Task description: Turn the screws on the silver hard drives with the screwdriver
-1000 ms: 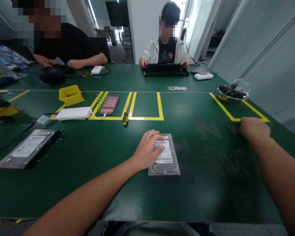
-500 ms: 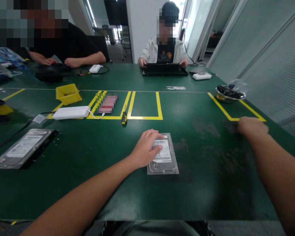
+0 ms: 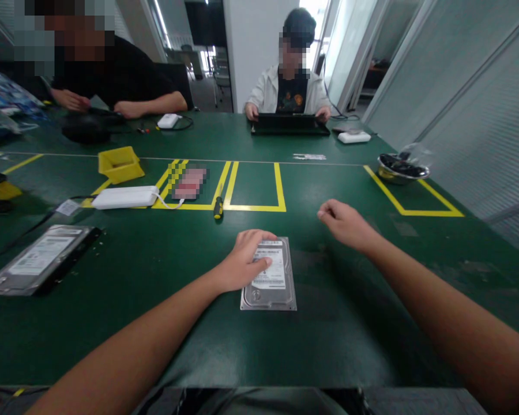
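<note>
Two hard drives lie on the green table point(image 3: 350, 323). One hard drive point(image 3: 270, 276) sits label up under the person's left hand point(image 3: 242, 262); the second hard drive point(image 3: 37, 259) lies well apart, far out to the left of that hand, resting on a dark tray. There is one screwdriver point(image 3: 218, 206) with a yellow and black handle, just beyond the left fingertips and across the yellow tape line. One yellow bin point(image 3: 120, 164) stands farther off, beyond and to the left of the hand, and one white box point(image 3: 125, 197) with a cable lies nearer, between the bin and the second drive. One metal bowl point(image 3: 401, 168) sits well beyond the right hand point(image 3: 346, 223), toward the right. Two other people sit at the far side of the table, one at a dark laptop point(image 3: 289, 124).

The left hand lies flat and spread on the near drive, fingers point(image 3: 259, 237) covering its upper left part and the thumb resting on the white label; it presses on the drive rather than wrapping round it. The drive's lower edge and right side show clear of the fingers.

The right hand hovers over the table just right of and beyond the drive, apart from it, loosely curled with the fingertips drawn together; whether anything small is pinched there cannot be made out.
</note>
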The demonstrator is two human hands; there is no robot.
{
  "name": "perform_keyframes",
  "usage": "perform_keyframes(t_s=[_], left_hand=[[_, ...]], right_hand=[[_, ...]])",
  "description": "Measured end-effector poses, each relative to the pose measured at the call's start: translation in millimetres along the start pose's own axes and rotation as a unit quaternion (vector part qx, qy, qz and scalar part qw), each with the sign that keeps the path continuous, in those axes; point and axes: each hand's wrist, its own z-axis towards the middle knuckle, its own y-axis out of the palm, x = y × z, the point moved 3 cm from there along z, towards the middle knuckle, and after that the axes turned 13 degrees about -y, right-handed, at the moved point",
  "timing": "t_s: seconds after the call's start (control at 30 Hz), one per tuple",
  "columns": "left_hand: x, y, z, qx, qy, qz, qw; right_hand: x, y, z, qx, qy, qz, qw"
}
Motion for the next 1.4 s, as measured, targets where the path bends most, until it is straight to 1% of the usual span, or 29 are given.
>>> perform_keyframes(t_s=[0.03, 0.07, 0.13, 0.17, 0.2, 0.23, 0.3, 0.33, 0.4, 0.47, 0.53, 0.63, 0.73, 0.8, 0.87, 0.93, 0.97, 1.03, 1.1, 1.17, 1.27, 1.4], left_hand=[[0, -1.3, -1, 0.021, 0.010, -0.001, 1.000], [0, -3.1, -3, 0.054, 0.022, -0.003, 0.998], [2, -8.9, -7, 0.146, 0.055, -0.011, 0.988], [4, -12.3, -9, 0.192, 0.073, -0.017, 0.979], [5, -15.4, -12, 0.231, 0.090, -0.022, 0.969], [7, -18.0, -14, 0.258, 0.105, -0.028, 0.960], [9, -21.5, -16, 0.282, 0.122, -0.035, 0.951], [9, -22.6, -17, 0.288, 0.121, -0.038, 0.949], [7, -24.3, -16, 0.302, 0.104, -0.049, 0.946], [5, -25.9, -16, 0.319, 0.086, -0.057, 0.942], [5, -27.3, -16, 0.328, 0.072, -0.056, 0.940], [5, -29.3, -17, 0.331, 0.054, -0.038, 0.941], [4, -30.2, -16, 0.341, 0.038, -0.011, 0.939], [-1, -29.3, -13, 0.343, 0.013, -0.004, 0.939], [-8, -26.3, -6, 0.317, -0.022, -0.001, 0.948], [-15, -20.7, 1, 0.260, -0.041, 0.019, 0.965], [-17, -17.7, 4, 0.232, -0.041, 0.036, 0.971], [-20, -13.4, 8, 0.205, -0.033, 0.064, 0.976], [-22, -10.9, 9, 0.203, -0.014, 0.073, 0.976], [-23, -9.3, 9, 0.203, 0.005, 0.067, 0.977], [-25, -7.5, 9, 0.191, 0.003, 0.052, 0.980], [-27, -6.5, 10, 0.160, -0.011, 0.019, 0.987]], right_hand=[[-20, 12, -4, -0.015, -0.029, 0.045, 0.998], [-38, 22, -9, -0.027, -0.051, 0.085, 0.995], [-68, 38, -17, -0.040, -0.082, 0.153, 0.984], [-79, 45, -19, -0.041, -0.091, 0.203, 0.974], [-87, 50, -21, -0.033, -0.082, 0.301, 0.950], [-94, 55, -22, -0.031, -0.067, 0.375, 0.924], [-103, 62, -23, -0.023, -0.034, 0.488, 0.872], [-107, 65, -22, -0.018, -0.018, 0.521, 0.853], [-114, 72, -21, -0.014, 0.012, 0.555, 0.832], [-119, 78, -20, -0.021, 0.037, 0.559, 0.828], [-123, 83, -19, -0.032, 0.045, 0.547, 0.835], [-125, 85, -16, -0.047, 0.027, 0.513, 0.857], [-120, 79, -10, -0.054, -0.011, 0.444, 0.894], [-116, 72, -1, -0.042, -0.049, 0.376, 0.924], [-115, 63, 12, -0.025, -0.094, 0.295, 0.951], [-119, 56, 28, -0.021, -0.143, 0.212, 0.967], [-122, 55, 36, -0.026, -0.169, 0.175, 0.970], [-133, 57, 51, -0.050, -0.221, 0.114, 0.967], [-146, 67, 64, -0.093, -0.268, 0.067, 0.957], [-159, 81, 74, -0.141, -0.304, 0.029, 0.942], [-174, 104, 85, -0.188, -0.322, -0.018, 0.928], [-187, 126, 95, -0.240, -0.303, -0.060, 0.920]])
